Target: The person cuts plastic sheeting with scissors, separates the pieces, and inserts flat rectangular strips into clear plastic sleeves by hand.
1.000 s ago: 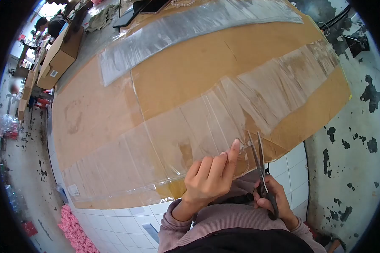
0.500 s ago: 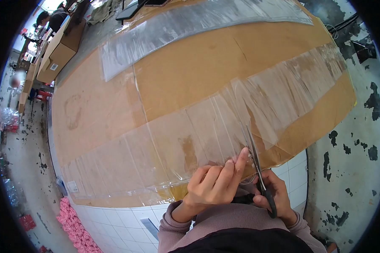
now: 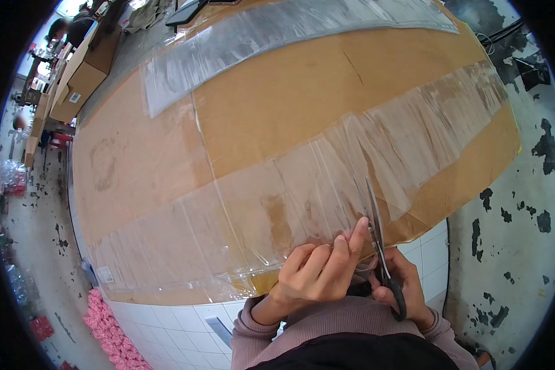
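My right hand point(image 3: 410, 283) is wrapped around the handles of a pair of scissors point(image 3: 379, 246) with black grips. Their blades point away from me, a little apart, over a long strip of clear plastic sheet point(image 3: 253, 203). At the near edge of that strip, my left hand point(image 3: 320, 268) has its fingers curled and pinches the plastic. Its index finger is stretched out along the left side of the blades. Exactly how the plastic sits between the blades is hard to make out.
Brown cardboard point(image 3: 277, 92) covers the table under the plastic. A second clear plastic strip point(image 3: 240, 49) lies along the far side. At the far left stand a cardboard box point(image 3: 83, 80) and a person point(image 3: 80, 28). A pink knitted cover point(image 3: 111, 330) is at lower left.
The scissor blades have spread slightly wider and shifted a little to the right. My left hand has moved slightly right, keeping its pinch on the plastic.
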The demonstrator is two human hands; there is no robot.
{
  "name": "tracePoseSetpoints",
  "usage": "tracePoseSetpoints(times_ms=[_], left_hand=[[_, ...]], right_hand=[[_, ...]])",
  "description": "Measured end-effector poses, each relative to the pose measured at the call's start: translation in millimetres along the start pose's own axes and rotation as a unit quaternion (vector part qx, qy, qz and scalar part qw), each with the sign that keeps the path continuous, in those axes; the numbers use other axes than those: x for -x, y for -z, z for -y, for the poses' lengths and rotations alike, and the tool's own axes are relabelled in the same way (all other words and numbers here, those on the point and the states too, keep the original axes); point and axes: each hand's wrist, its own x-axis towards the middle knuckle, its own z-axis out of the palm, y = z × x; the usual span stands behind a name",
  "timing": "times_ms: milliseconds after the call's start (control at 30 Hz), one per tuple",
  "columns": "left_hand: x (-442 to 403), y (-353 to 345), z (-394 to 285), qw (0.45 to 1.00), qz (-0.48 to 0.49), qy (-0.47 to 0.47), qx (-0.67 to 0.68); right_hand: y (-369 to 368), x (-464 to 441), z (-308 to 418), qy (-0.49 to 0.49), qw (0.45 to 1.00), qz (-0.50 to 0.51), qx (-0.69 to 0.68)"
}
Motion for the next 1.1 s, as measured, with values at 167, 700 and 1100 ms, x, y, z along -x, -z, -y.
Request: tracePoseSetpoints(times_ms=[167,700,1100], left_hand=[[0.7,-1.3,0.2,1.0,-0.006,-0.001,-0.005],[2.1,-1.0,0.1,1.0,0.005,-0.001,-0.009],[2.3,-0.4,0.2,1.0,0.009,-0.003,-0.012]], right_hand=[[-1.5,-1.0,-0.4,0.008,1.0,-0.001,-0.014],[-1.9,-1.0,-2.3,0.013,1.0,-0.011,-0.019],[-2.7,2.2,-1.5,-0.035,0.998,-0.047,0.009]])
